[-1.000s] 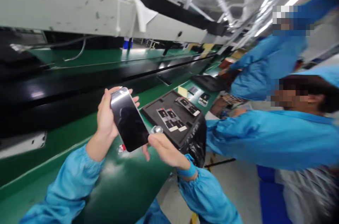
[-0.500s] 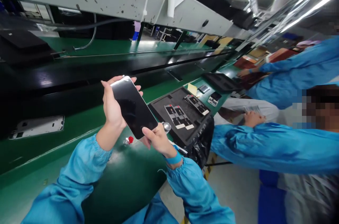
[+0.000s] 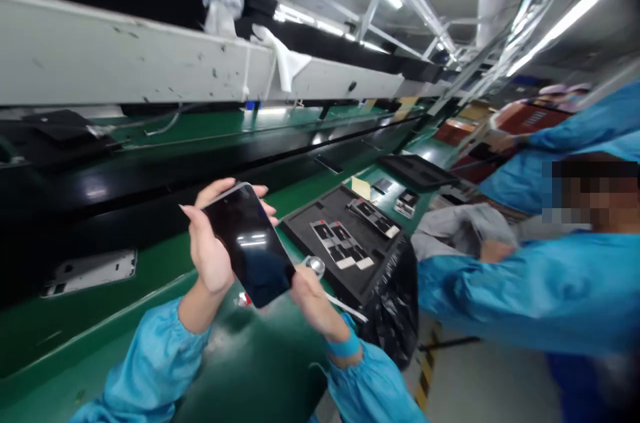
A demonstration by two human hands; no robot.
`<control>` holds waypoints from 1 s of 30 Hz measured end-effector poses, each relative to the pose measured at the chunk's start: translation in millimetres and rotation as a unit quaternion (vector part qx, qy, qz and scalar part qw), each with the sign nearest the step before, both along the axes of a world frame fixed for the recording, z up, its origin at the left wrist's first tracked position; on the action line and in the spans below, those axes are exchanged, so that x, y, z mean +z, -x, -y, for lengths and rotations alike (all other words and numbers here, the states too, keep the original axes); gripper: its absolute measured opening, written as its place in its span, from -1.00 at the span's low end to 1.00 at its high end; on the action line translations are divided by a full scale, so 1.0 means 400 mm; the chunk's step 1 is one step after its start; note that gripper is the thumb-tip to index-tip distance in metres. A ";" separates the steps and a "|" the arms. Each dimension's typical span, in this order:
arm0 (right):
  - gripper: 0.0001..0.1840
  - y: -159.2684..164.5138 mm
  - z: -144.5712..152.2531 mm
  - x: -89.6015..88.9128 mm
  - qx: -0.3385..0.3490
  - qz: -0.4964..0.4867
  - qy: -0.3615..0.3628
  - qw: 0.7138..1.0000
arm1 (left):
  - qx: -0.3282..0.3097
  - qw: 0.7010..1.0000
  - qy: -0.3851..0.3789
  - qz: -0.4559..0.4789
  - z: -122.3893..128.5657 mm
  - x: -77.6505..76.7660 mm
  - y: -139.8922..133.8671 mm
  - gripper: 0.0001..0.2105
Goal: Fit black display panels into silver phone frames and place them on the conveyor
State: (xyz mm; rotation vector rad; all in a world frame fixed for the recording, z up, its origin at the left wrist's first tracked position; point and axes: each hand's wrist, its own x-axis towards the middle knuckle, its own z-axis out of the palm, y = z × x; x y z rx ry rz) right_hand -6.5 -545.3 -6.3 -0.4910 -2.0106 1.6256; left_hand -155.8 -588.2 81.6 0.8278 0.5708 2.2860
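A smartphone (image 3: 253,246) with a dark, glossy face is held tilted above the green bench, ceiling lights mirrored in its screen. My left hand (image 3: 213,243) wraps round its upper end, thumb along the left edge and fingertips showing past the far side. At the lower right corner my right hand (image 3: 313,293) grips the phone, its fingers partly hidden behind it. Beneath the phone lies a small red and clear item (image 3: 244,299), too blurred to name. A round, shiny metal or glass piece (image 3: 315,267) sits just past my right hand.
A black foam tray (image 3: 305,219) holds several phone parts (image 3: 345,243). Beside it hangs a black plastic bag (image 3: 395,303). A white phone-shaped plate (image 3: 95,271) lies at the left. Co-workers in blue sleeves (image 3: 500,289) are at the right, close to the tray.
My view has tilted upward, so the hands and bench appear lower. My right thumb has slid off the phone's face towards its corner edge. Light reflections now show on the screen.
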 end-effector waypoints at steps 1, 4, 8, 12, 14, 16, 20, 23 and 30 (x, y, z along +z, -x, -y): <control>-0.08 -0.013 -0.003 0.000 -0.006 -0.010 -0.014 1.000 | -0.023 1.000 -0.002 -0.005 0.006 -0.002 -0.001 -0.46; -0.07 -0.050 -0.008 -0.001 0.046 -0.019 -0.057 0.997 | -0.058 0.998 -0.006 -0.018 0.028 -0.005 -0.008 -0.43; -0.19 -0.094 -0.025 0.013 -0.016 -0.019 -0.114 0.993 | -0.117 0.990 0.043 -0.068 0.045 -0.018 -0.021 -0.42; -0.09 -0.100 -0.056 0.047 -0.181 -0.082 -0.072 0.978 | -0.180 0.956 0.119 -0.197 0.008 -0.054 -0.033 -0.38; -0.07 -0.086 -0.072 0.049 -0.201 -0.076 -0.021 0.976 | -0.182 0.939 0.139 -0.257 -0.021 -0.072 -0.045 -0.39; -0.10 -0.067 -0.087 0.032 -0.207 -0.093 0.040 0.973 | -0.191 0.921 0.165 -0.296 -0.044 -0.086 -0.058 -0.38; -0.15 -0.038 -0.105 -0.030 -0.185 -0.167 0.120 0.961 | -0.203 0.897 0.203 -0.335 -0.060 -0.103 -0.076 -0.31; -0.09 -0.065 -0.128 -0.052 -0.134 -0.175 0.099 0.970 | -0.213 0.899 0.213 -0.319 -0.061 -0.109 -0.063 -0.27; -0.30 -0.324 -0.343 -0.068 -0.342 0.243 -0.196 0.886 | -0.057 0.935 0.330 -0.112 -0.173 -0.091 0.113 -0.44</control>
